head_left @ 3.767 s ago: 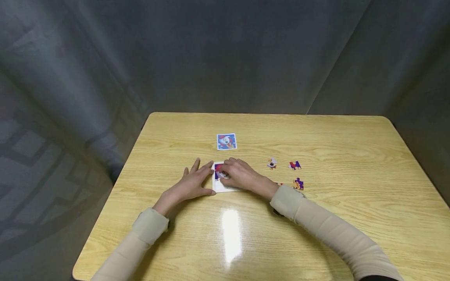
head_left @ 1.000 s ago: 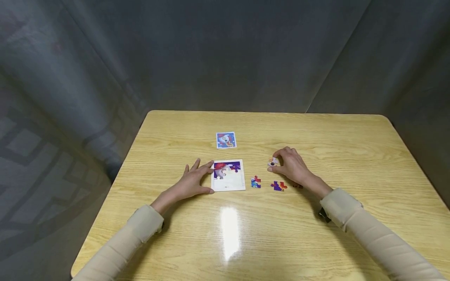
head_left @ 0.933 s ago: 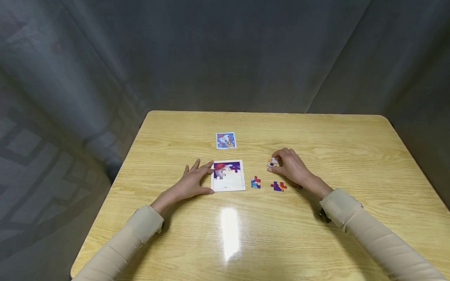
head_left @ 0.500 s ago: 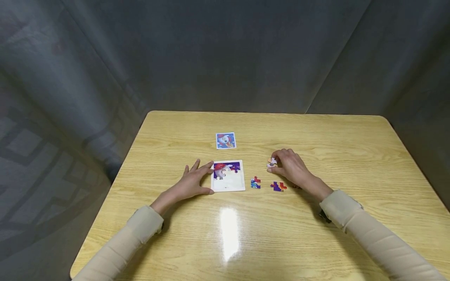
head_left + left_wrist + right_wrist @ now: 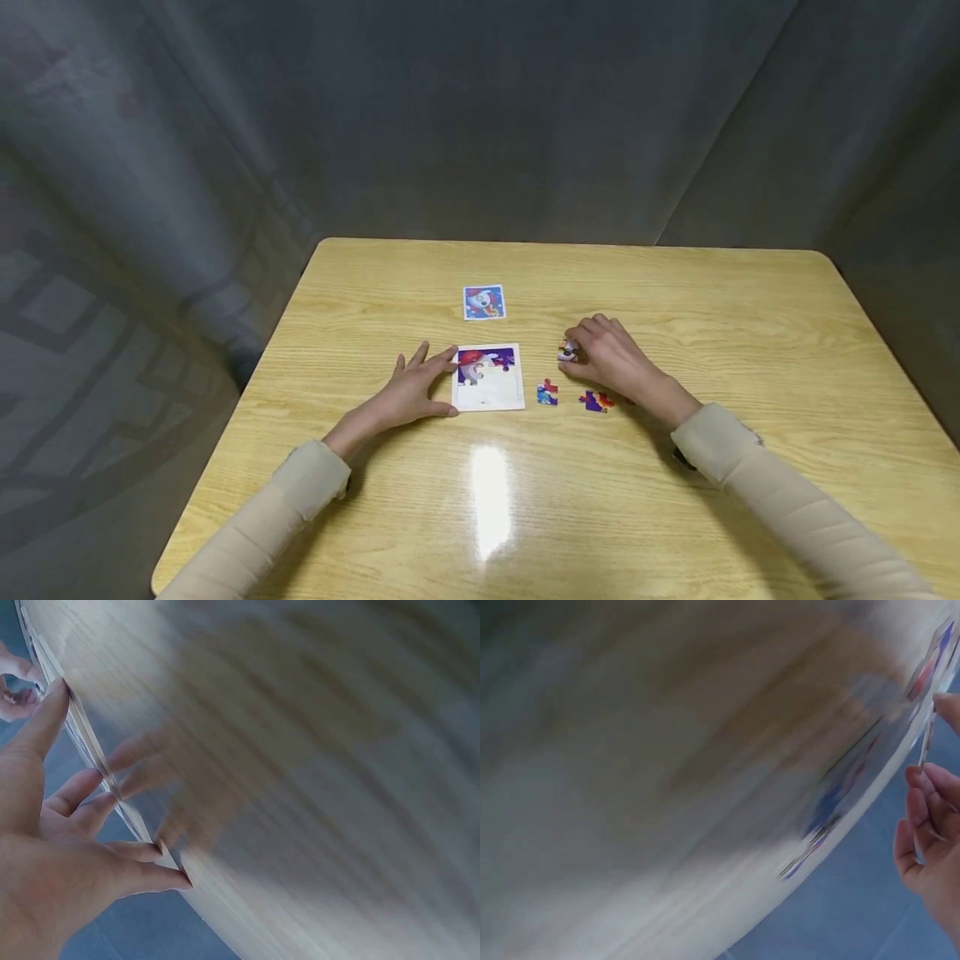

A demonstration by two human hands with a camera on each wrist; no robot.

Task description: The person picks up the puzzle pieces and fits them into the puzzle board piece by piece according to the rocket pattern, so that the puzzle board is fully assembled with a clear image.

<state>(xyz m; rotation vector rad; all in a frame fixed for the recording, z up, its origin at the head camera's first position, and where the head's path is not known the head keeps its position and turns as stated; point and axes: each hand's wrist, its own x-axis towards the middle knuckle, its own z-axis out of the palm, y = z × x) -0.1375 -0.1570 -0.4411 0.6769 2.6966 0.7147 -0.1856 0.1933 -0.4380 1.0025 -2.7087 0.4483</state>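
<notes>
In the head view a jigsaw puzzle piece [image 5: 567, 351] with a white and dark print is pinched between thumb and fingers of my right hand [image 5: 611, 358]. The right wrist view shows that puzzle piece [image 5: 928, 739] edge-on. My left hand [image 5: 408, 392] lies with spread fingers at the left edge of the white puzzle tray [image 5: 498, 396]. Thumb and fingertips rest along that edge. Several joined pieces, printed with a red hat, a pale face and purple, fill the tray's upper and left part; its lower right part shows white.
Right of the tray lie a blue-and-red puzzle piece [image 5: 547, 392] and a purple-and-orange puzzle piece [image 5: 597, 401]. Another piece is mostly hidden under the right wrist. A small picture card [image 5: 484, 302] with a white dog lies behind the tray on the wooden table [image 5: 390, 283].
My right hand has left the tray, taken hold of the white puzzle piece on the right, and moved slightly left with it. The left hand has stayed at the tray's edge.
</notes>
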